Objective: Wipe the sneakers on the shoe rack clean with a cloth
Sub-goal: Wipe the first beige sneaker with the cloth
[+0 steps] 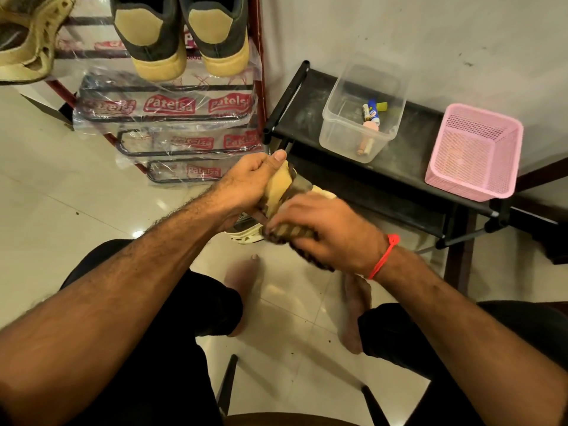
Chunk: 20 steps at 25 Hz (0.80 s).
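fingers (255,167) curled on sneaker (276,192) | right hand (325,232) pressing cloth (295,238)

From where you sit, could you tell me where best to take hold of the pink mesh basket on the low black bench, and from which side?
Take the pink mesh basket by its top rim, coming from above. It stands upright with its mouth open and looks empty, so fingers can hook inside while the thumb presses outside. The near rim seems easiest, since the wall stands close behind and the clear plastic tub sits apart on the black bench.
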Each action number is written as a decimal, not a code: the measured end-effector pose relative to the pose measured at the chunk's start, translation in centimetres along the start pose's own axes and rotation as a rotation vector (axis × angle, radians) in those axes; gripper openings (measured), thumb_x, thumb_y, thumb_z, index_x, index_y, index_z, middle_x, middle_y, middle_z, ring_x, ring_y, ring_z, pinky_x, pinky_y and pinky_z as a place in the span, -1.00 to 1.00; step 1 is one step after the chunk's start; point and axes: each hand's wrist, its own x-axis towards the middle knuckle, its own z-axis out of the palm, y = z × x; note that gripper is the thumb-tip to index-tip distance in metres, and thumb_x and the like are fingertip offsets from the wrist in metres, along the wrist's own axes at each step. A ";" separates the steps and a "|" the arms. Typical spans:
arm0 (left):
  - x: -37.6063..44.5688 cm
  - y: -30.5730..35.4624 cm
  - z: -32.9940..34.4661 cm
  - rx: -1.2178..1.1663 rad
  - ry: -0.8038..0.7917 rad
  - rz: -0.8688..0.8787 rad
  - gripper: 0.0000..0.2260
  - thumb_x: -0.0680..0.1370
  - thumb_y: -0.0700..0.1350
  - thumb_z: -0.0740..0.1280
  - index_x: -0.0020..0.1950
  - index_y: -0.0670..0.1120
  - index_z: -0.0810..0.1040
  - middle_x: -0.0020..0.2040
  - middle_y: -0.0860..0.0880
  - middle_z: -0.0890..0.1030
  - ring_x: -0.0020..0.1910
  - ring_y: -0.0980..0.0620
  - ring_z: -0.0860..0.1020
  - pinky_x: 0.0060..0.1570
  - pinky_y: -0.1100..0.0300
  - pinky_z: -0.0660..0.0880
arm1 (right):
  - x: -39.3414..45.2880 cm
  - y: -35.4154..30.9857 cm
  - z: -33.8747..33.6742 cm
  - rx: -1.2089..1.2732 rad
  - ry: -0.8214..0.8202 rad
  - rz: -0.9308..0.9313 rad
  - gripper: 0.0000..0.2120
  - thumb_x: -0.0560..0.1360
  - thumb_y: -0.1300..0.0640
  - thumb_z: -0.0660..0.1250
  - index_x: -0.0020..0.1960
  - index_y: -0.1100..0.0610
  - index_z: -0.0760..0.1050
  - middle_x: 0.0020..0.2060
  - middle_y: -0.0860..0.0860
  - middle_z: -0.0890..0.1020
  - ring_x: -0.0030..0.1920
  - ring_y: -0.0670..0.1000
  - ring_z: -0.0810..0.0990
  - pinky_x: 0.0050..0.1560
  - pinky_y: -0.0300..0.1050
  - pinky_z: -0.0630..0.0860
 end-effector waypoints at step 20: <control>-0.7 -0.7 4.5 -0.375 -0.060 0.149 -0.74 0.72 0.03 0.16 0.31 -0.03 0.53 0.21 -0.10 0.65 0.18 -0.02 0.61 0.31 -0.13 0.51 | 0.5 -1.5 -1.3 -0.144 0.610 0.359 -0.70 0.44 0.32 0.39 0.17 0.23 0.59 0.07 0.16 0.60 0.13 0.10 0.57 0.23 -0.16 0.45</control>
